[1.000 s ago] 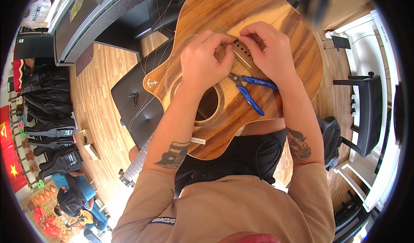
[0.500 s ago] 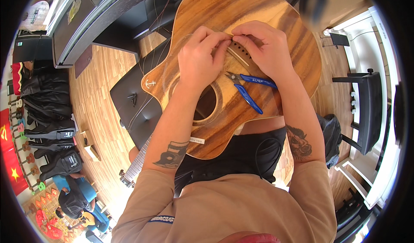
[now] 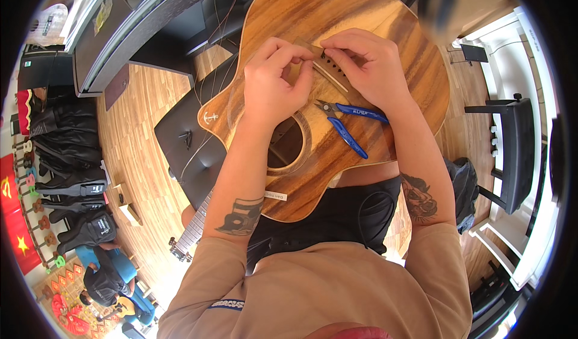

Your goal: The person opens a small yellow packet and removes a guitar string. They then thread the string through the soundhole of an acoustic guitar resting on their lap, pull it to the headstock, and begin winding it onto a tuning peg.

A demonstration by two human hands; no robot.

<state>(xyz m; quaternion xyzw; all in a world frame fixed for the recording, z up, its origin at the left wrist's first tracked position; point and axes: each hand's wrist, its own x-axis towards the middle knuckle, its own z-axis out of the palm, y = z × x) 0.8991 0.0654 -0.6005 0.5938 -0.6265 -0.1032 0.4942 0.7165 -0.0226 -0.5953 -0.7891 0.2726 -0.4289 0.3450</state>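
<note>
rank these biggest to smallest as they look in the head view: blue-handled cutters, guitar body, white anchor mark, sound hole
1. Guitar body
2. Blue-handled cutters and sound hole: not ranked; the left forearm hides part of the hole
3. White anchor mark

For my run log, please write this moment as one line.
left hand: fingertips at bridge | right hand: fingertips close beside left's | flush cutters: lying on acoustic guitar | grip contents: unclear

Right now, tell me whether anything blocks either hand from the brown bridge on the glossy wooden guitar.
Nothing visible does: the left hand and right hand are at the bridge. Blue-handled metal cutters lie aside, on the guitar.
</note>
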